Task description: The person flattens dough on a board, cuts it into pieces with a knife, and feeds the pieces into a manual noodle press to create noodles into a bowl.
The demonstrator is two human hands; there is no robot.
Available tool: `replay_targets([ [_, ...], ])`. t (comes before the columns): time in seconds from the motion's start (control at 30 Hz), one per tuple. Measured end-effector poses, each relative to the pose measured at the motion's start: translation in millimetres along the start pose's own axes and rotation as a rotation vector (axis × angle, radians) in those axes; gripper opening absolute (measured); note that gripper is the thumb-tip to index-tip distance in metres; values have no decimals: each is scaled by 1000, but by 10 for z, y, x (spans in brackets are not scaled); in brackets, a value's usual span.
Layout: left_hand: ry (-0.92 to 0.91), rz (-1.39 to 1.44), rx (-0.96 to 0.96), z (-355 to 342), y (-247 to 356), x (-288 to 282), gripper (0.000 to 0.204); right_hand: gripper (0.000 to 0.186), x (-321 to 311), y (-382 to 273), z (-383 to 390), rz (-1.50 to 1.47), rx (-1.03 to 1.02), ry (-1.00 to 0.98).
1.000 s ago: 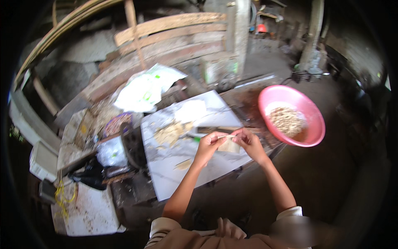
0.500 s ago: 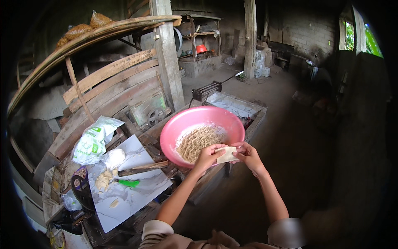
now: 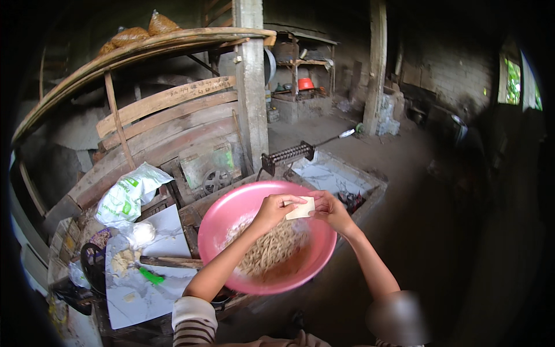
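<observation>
nearest are the cuffed, brown-and-white striped sleeve and the two bare hands. the left hand pinches the left side of a thin, flat, pale cream sheet, which looks like dough; the right hand pinches its right edge, so the sheet hangs between them. both hands are in mid-air above the far half of a wide, round, pink plastic basin, which holds a heap of pale, floury strips.

a second ago the hands were over the white, grey-veined board; now they and the sheet are over the basin, so, as i judge it, the handling has shifted there, with the sheet not yet let go.

left of the basin, the board carries a bright green tool, a long wooden stick, crumbly yellowish scraps and a white mound. beyond it lies a crumpled white-and-green plastic bag. past the basin stands a dark, ridged metal roller; farthest off, a red-orange bowl sits on a shelf.
</observation>
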State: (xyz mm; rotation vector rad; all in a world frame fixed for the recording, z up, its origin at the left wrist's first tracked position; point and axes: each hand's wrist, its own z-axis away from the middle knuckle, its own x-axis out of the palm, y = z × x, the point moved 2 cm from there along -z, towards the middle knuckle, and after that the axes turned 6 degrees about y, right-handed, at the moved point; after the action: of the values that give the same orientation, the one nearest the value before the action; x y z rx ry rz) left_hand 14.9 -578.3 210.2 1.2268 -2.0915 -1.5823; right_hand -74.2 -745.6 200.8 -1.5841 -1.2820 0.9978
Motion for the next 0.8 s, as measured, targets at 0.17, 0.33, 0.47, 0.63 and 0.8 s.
replay_targets([
  [0.17, 69, -86, 60, -705, -257, -253, 24, 54, -281, 83, -864, 107, -126, -67],
  [0.33, 306, -188, 162, -1332, -348, -550, 21, 51, -367, 180, -1773, 282, -332, 18],
  [0.47, 399, -328, 242, -1725, -455, -659, 23, 52, -465, 360, -2380, 344, -483, 31],
  [0.63, 406, -459, 29, -1867, -484, -611, 29, 52, -617, 511, -2643, 339, -500, -66],
  [0.8, 505, -499, 49, -1722, -571, -673, 30, 42, -902, 149, -2401, 458, -770, -23],
])
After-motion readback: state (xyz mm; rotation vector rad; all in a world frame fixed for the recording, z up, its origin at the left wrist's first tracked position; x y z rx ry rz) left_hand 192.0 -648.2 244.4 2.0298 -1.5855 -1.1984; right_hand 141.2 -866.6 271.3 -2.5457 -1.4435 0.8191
